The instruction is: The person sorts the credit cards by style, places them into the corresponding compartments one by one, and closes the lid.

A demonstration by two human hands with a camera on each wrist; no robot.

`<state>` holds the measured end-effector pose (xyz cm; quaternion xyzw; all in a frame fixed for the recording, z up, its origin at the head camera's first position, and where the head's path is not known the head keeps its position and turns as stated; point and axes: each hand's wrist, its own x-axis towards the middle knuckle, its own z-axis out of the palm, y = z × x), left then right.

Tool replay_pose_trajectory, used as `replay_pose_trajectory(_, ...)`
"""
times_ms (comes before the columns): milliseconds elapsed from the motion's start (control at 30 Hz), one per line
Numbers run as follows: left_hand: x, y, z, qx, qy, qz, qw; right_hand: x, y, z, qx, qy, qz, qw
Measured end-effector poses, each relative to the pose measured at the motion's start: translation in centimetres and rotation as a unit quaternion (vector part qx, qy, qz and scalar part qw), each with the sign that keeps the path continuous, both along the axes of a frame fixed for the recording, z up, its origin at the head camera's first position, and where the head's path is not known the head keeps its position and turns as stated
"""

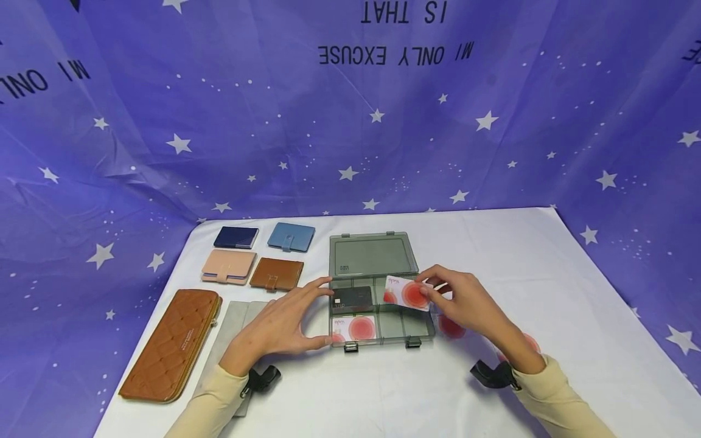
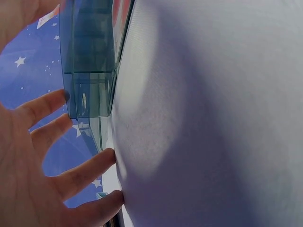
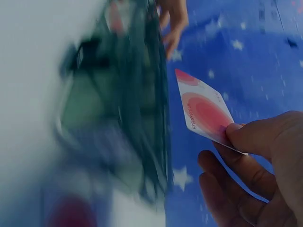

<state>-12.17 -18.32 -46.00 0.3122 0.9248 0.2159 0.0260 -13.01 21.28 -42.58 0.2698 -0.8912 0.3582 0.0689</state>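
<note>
The left hand (image 2: 23,161) is seen at the left edge, its fingers (image 2: 87,172) spread apart. The side of a translucent grey-green box (image 2: 90,47) is touched by the uppermost of the four fingertips. Whether the white cloth (image 2: 227,56) is touched by the lower two cannot be told. Red and white (image 2: 117,21) is glimpsed at the box's upper right. Broad shadows are cast across the cloth, and the space behind the hand is filled by a blue backdrop (image 2: 40,71) patterned with stars.
</note>
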Motion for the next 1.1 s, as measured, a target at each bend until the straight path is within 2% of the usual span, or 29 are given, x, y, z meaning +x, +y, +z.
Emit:
replay_pose_trajectory(267,0.0,0.4,-0.1,0.000,0.001,0.003,1.0000,1.8,-4.2,-1.4,0.031,-0.022,0.045,0.998)
replay_pose_trajectory(433,-0.1,0.5,0.0,-0.001,0.004,0.004,1.0000,2.3,-5.7,-2.7,0.049,-0.018,0.046,0.998)
replay_pose_trajectory(600,-0.1,0.5,0.0,0.003,0.005,0.004,1.0000,2.6,-6.6,-3.8,0.070,0.026,0.035,0.997)
replay_pose_trajectory(767,0.0,0.5,0.0,0.001,0.000,0.005,1.0000,3.0,-7.2,-4.3,0.105,0.073,0.026,0.991)
replay_pose_trajectory(1000,0.1,0.3,0.0,-0.008,-0.002,0.015,0.9999,3.4,-7.9,-4.0,0.151,0.078,0.011,0.985)
replay_pose_trajectory(1100,0.2,0.2,0.0,-0.011,-0.003,0.019,0.9998,3.5,-8.4,-3.9,0.187,0.095,0.014,0.978)
